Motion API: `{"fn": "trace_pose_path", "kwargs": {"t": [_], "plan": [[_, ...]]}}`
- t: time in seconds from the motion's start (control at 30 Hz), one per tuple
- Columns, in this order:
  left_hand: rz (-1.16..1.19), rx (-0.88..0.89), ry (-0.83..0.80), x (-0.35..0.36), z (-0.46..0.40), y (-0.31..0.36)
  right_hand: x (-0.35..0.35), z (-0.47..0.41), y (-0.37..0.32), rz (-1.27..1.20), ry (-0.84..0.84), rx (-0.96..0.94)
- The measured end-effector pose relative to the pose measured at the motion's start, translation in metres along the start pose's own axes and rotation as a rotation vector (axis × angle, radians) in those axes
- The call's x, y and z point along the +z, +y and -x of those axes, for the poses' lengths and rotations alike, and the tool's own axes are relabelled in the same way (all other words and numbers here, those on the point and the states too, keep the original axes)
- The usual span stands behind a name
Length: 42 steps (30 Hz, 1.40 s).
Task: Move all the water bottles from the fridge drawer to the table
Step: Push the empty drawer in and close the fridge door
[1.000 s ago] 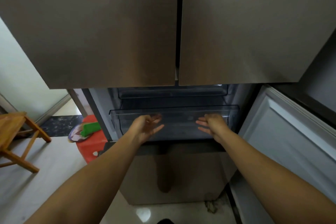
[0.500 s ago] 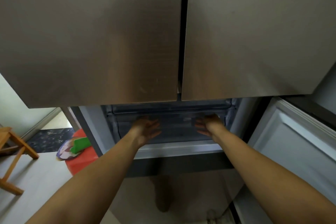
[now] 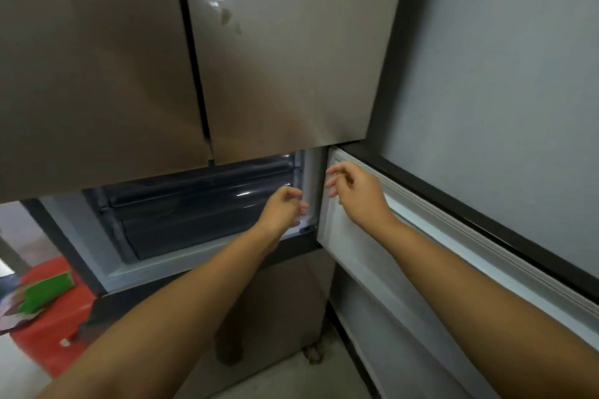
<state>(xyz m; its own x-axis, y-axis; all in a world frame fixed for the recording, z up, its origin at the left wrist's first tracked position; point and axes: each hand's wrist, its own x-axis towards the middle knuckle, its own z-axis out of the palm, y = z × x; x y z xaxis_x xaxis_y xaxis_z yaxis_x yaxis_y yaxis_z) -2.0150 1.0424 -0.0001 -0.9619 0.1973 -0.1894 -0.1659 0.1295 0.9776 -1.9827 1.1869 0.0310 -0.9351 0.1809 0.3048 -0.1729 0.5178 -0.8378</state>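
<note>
The clear fridge drawer [image 3: 194, 223] sits pushed into the dark lower compartment, below the shut upper doors [image 3: 275, 58]. No water bottle shows in it or anywhere else. My left hand [image 3: 285, 209] hovers at the compartment's right edge, fingers loosely curled and holding nothing. My right hand [image 3: 353, 191] is just to its right, in front of the inner face of the open lower door [image 3: 437, 246], fingers loosely spread and holding nothing. The table is out of view.
The open lower door juts out toward me along the right side. A red stool [image 3: 55, 334] with a green object [image 3: 45, 295] on it stands on the floor at lower left. A shut lower fridge panel [image 3: 278, 308] lies below the compartment.
The drawer has slid from pulled out to fully inside the compartment. Both hands have left its front and moved right, toward the open door. The view has turned right.
</note>
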Motion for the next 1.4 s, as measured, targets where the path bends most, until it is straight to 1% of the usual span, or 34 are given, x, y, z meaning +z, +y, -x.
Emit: {"fn": "trace_pose_path", "kwargs": {"t": [0.1, 0.17, 0.23, 0.3, 0.33, 0.4, 0.43, 0.47, 0.5, 0.57, 0.7, 0.77, 0.87, 1.0, 1.07, 1.17, 1.23, 1.33, 1.4], "plan": [[-0.111, 0.254, 0.0, 0.05, 0.023, 0.016, -0.069, 0.039, -0.015, 0.262, 0.174, -0.202], [-0.179, 0.397, -0.036, 0.085, 0.039, 0.024, -0.119, 0.067, -0.014, 0.492, 0.247, -0.225], [-0.313, 0.568, -0.097, 0.117, 0.05, 0.035, -0.166, 0.091, -0.001, 0.72, 0.203, -0.12], [-0.506, 0.731, -0.216, 0.152, 0.061, 0.048, -0.208, 0.119, 0.021, 0.895, 0.104, 0.066], [-0.617, 0.772, -0.291, 0.166, 0.065, 0.051, -0.223, 0.135, 0.031, 0.939, 0.054, 0.168], [-0.866, 0.823, -0.422, 0.193, 0.073, 0.052, -0.244, 0.168, 0.04, 0.935, -0.01, 0.341], [-0.982, 0.836, -0.442, 0.202, 0.074, 0.049, -0.248, 0.179, 0.041, 0.916, -0.022, 0.384], [-1.065, 0.847, -0.428, 0.209, 0.075, 0.044, -0.25, 0.186, 0.039, 0.905, -0.022, 0.4], [-1.108, 0.863, -0.395, 0.212, 0.076, 0.039, -0.25, 0.191, 0.036, 0.902, -0.018, 0.4], [-1.12, 0.892, -0.354, 0.212, 0.078, 0.034, -0.248, 0.193, 0.03, 0.905, -0.027, 0.404], [-1.126, 0.889, -0.396, 0.2, 0.081, 0.033, -0.243, 0.196, 0.024, 0.876, -0.089, 0.428], [-1.128, 0.873, -0.386, 0.192, 0.088, 0.033, -0.239, 0.198, 0.013, 0.88, -0.126, 0.419], [-1.09, 0.805, -0.369, 0.177, 0.106, 0.03, -0.225, 0.202, -0.002, 0.899, -0.225, 0.421], [-1.057, 0.705, -0.327, 0.154, 0.127, 0.028, -0.201, 0.214, -0.017, 0.792, -0.307, 0.377], [-1.02, 0.655, -0.279, 0.141, 0.145, 0.024, -0.188, 0.218, -0.023, 0.749, -0.336, 0.298], [-0.972, 0.581, -0.254, 0.126, 0.178, 0.018, -0.172, 0.229, -0.03, 0.681, -0.316, 0.138], [-1.002, 0.552, -0.254, 0.113, 0.199, 0.016, -0.164, 0.236, -0.028, 0.646, -0.326, 0.036], [-1.078, 0.465, -0.231, 0.089, 0.23, 0.018, -0.148, 0.242, -0.026, 0.581, -0.36, -0.058], [-1.121, 0.406, -0.234, 0.073, 0.243, 0.022, -0.136, 0.239, -0.028, 0.584, -0.363, -0.096]]}}
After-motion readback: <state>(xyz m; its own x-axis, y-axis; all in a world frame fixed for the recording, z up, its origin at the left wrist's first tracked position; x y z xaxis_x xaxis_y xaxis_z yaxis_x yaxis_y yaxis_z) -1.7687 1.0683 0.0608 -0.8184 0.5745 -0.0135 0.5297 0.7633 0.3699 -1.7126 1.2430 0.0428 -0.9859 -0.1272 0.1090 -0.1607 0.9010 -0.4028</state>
